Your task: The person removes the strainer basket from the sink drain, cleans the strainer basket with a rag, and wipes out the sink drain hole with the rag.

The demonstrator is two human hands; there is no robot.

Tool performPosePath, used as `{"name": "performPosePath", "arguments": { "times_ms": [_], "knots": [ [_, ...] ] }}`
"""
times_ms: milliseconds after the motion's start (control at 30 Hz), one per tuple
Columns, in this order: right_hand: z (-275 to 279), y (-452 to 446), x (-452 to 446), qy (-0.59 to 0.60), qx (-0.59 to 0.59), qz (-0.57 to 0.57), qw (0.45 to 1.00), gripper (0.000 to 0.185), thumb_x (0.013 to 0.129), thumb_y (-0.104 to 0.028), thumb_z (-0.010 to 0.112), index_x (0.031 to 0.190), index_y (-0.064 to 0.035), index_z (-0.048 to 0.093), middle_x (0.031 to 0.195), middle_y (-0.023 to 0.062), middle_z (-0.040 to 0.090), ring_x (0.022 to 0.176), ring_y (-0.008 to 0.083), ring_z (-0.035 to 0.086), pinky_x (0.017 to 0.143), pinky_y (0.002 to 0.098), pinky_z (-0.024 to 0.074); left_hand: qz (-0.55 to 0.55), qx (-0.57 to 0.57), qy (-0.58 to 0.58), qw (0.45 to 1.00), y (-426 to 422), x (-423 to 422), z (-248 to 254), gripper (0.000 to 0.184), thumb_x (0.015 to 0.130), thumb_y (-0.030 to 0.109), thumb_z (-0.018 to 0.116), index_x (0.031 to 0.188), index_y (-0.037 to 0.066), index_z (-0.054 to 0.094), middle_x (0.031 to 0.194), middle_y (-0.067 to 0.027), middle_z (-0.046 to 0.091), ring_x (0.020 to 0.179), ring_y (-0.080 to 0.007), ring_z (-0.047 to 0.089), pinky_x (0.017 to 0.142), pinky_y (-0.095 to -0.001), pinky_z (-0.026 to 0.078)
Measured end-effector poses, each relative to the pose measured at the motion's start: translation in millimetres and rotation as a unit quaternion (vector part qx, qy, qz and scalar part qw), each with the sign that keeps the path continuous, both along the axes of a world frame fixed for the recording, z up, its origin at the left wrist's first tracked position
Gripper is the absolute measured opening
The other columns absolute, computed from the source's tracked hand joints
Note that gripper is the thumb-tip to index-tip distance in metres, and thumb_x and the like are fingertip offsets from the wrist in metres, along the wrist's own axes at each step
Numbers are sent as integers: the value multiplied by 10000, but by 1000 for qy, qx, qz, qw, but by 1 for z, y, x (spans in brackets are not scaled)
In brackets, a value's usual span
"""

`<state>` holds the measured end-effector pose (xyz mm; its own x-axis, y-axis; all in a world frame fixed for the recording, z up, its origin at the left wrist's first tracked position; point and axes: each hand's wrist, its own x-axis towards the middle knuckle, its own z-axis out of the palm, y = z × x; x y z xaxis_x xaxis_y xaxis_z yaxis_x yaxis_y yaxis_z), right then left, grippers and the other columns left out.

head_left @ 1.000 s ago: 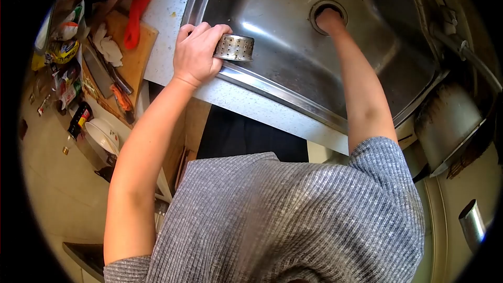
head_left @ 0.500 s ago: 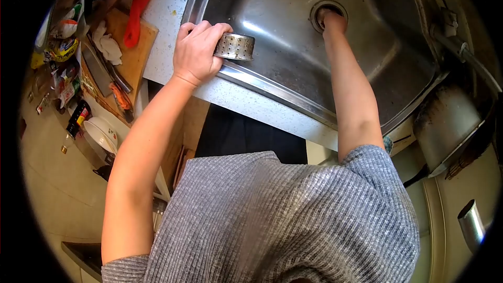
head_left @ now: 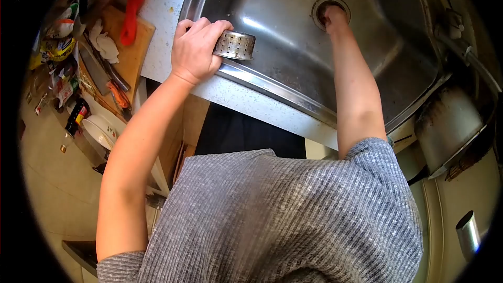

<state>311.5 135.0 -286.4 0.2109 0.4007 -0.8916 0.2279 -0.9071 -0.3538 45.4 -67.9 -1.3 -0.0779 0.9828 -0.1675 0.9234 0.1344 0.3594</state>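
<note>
Closed round a perforated metal strainer basket (head_left: 236, 45), my left hand (head_left: 195, 47) rests at the near left rim of the steel sink (head_left: 272, 85). The basket lies on its side, over the edge of the basin. My right hand (head_left: 337, 18) reaches down into the round drain opening (head_left: 317, 9) in the sink floor. Its fingertips are inside the dark hole and hidden, so what they touch does not show.
A wooden cutting board (head_left: 137, 55) at the left bears a cleaver (head_left: 93, 68), a crumpled white cloth (head_left: 103, 43) and a red-handled tool (head_left: 131, 15). Packets and a white bowl (head_left: 99, 130) are beyond. A pot (head_left: 449, 126) stands at the right, below a pipe (head_left: 474, 63).
My right hand has shifted and turned slightly within the drain opening, its forearm swinging a little left since the first frame. My left hand keeps its hold on the basket.
</note>
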Motion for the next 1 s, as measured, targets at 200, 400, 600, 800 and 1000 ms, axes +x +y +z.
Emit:
{"name": "performPosePath", "arguments": {
  "times_ms": [200, 400, 600, 800, 1000],
  "knots": [
    [-42, 17, 9, -111, 10, 570, 814, 259, 893, -119, 469, 1079, -13, 615, 1174, 168, 560, 1036, 323, 545, 861, 409, 463, -3, -2, 2, 1000, 0, -1, 0, 423, 621, 90, 532, 1025, 154, 641, 841, -40, 625, 812, -211, 582, 838, -310, 341],
    [50, 7, -11, -147, 34, 830, 537, 351, 903, -128, 457, 1145, -4, 680, 1286, 204, 601, 1162, 375, 586, 953, 450, 475, -1, -4, 11, 1000, -2, 0, 0, 429, 622, 74, 528, 1028, 157, 637, 847, -35, 624, 811, -214, 579, 843, -310, 348],
    [66, -8, 2, -218, 192, 912, 289, 369, 875, -149, 492, 1170, -24, 674, 1291, 180, 604, 1210, 354, 549, 1068, 488, 360, 5, 4, -2, 1000, -1, -1, 2, 410, 641, 66, 532, 1027, 164, 629, 841, -42, 620, 815, -219, 577, 840, -315, 354],
    [71, -10, 8, -207, 146, 866, 430, 417, 830, -111, 493, 1211, -11, 628, 1302, 185, 582, 1196, 320, 552, 1024, 397, 406, 7, 20, -5, 1000, -2, -1, 2, 371, 678, 72, 549, 1029, 166, 626, 847, -48, 625, 824, -219, 582, 833, -316, 360],
    [71, -35, -28, 127, 109, -222, 960, 165, 831, 15, 428, 924, -39, 553, 894, 81, 556, 845, 213, 547, 879, 271, 476, 11, 16, -6, 1000, -2, -2, 2, 357, 686, 89, 564, 1030, 156, 632, 845, -53, 622, 824, -220, 581, 830, -320, 361]
  ]
}}
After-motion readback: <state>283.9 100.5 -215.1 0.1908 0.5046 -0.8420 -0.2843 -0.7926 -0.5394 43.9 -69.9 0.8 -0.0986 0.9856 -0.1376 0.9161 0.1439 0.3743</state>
